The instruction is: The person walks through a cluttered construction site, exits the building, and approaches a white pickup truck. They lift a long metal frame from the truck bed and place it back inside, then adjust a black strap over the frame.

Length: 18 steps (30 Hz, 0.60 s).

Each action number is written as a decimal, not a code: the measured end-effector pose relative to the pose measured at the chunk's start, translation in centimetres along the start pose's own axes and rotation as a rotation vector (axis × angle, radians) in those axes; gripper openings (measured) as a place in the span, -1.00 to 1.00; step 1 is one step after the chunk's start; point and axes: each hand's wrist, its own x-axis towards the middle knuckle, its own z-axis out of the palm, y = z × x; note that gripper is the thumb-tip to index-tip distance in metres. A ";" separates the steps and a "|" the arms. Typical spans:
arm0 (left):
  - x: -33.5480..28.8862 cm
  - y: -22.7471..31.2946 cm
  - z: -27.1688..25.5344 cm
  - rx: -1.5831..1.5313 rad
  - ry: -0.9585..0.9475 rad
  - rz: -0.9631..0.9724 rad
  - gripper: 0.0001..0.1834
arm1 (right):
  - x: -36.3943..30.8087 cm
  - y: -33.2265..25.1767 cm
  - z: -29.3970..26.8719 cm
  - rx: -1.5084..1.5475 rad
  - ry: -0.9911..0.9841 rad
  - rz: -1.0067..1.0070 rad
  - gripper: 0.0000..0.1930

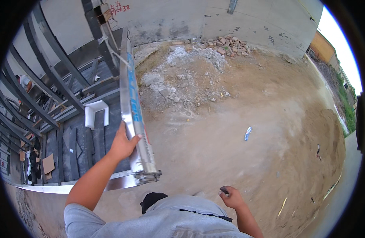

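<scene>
My left hand (125, 143) grips a long bundle of metal profiles (142, 139) wrapped in film with blue print, its thumb over the top and its fingers on the bright metal side. The bundle lies along the edge of a metal-framed bed (121, 182), and its near end shows cut profile ends. Down by my waist, my right hand (233, 198) is closed around a small dark object (224, 190), mostly hidden by the fingers. A white angular foam piece (96, 113) lies on the dark bed floor, left of my left hand.
Dark metal bars (43, 67) rise over the bed, where cardboard (48, 163) lies. Another person (25, 82) is at the far left. Rubble (230, 45) lies by a grey wall (254, 23). A crumpled blue-and-white wrapper (248, 133) sits on the dirt ground (206, 146).
</scene>
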 end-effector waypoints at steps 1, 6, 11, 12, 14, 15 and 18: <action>1.4 0.3 1.0 0.138 0.056 -0.009 0.15 | 0.8 0.4 -1.4 -0.022 -0.022 0.001 -0.68; 5.2 -0.4 3.0 0.030 0.151 -0.076 0.21 | 5.4 4.3 -5.3 -0.041 -0.061 -0.005 -0.64; 7.0 -0.7 2.5 0.032 0.210 -0.188 0.25 | 11.4 6.4 -5.1 -0.035 -0.157 0.178 -0.62; 7.8 -0.5 2.2 0.004 0.197 -0.217 0.24 | 12.9 6.5 -5.0 -0.044 -0.203 0.146 -0.61; 9.7 -0.2 1.6 -0.025 0.191 -0.241 0.21 | 16.4 6.6 -5.2 -0.067 -0.304 0.100 -0.59; 10.7 -0.2 1.3 -0.010 0.192 -0.279 0.21 | 18.4 6.4 -5.6 -0.052 -0.316 0.081 -0.57; 13.7 -0.9 0.9 -0.361 0.180 -0.261 0.17 | 25.0 4.8 -7.5 -0.108 -0.319 0.115 -0.57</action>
